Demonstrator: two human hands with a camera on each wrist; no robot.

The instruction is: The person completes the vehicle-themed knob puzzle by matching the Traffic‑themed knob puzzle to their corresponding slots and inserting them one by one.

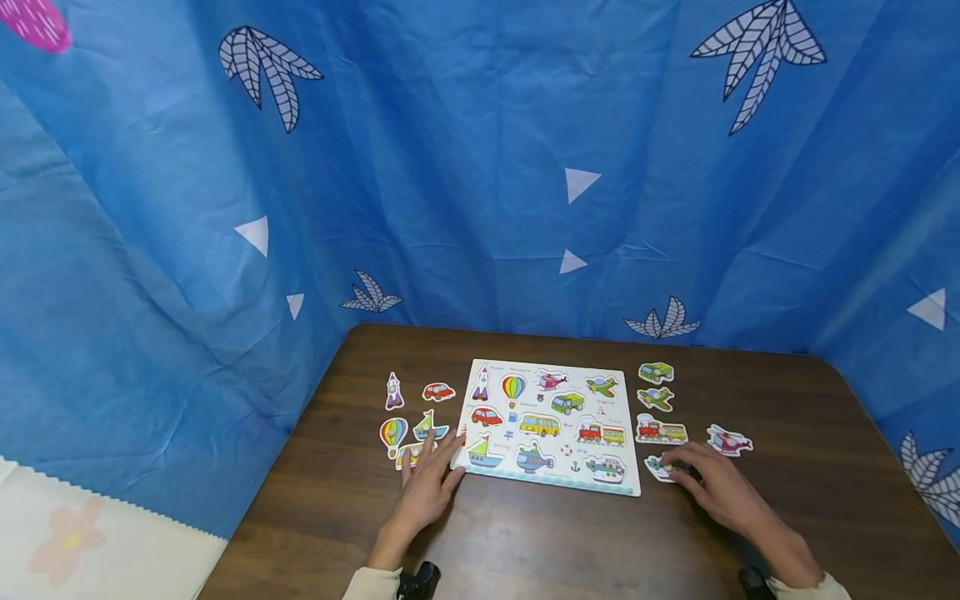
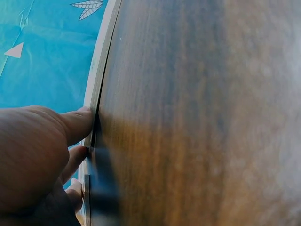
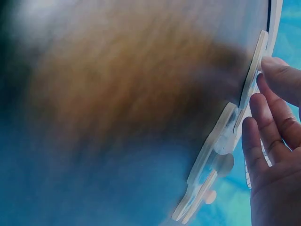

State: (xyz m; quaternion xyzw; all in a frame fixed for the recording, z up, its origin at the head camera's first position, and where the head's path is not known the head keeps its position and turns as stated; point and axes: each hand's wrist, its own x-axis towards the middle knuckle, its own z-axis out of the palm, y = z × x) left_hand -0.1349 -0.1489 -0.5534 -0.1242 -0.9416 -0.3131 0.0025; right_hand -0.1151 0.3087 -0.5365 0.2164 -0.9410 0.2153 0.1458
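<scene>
A white puzzle board [image 1: 557,442] with pictures of vehicles lies flat on the brown table. My left hand [image 1: 426,492] rests at its lower left corner, thumb by the edge, fingers relaxed over a yellow bus piece [image 1: 406,457] that they partly cover. In the left wrist view the thumb [image 2: 77,123] touches the board's side. To the right of the board, my right hand [image 1: 716,487] pinches a teal-and-white puzzle piece [image 1: 656,468] with thumb and index finger; its picture is partly hidden. The right wrist view shows that piece [image 3: 254,68] edge-on at the fingertips.
Left of the board lie rocket [image 1: 393,392], car [image 1: 438,392], balloon [image 1: 392,433] and sailboat [image 1: 429,427] pieces. On the right are truck [image 1: 656,372], plane [image 1: 656,399], train [image 1: 661,430] and helicopter [image 1: 729,440] pieces. A blue curtain [image 1: 495,167] hangs behind the table.
</scene>
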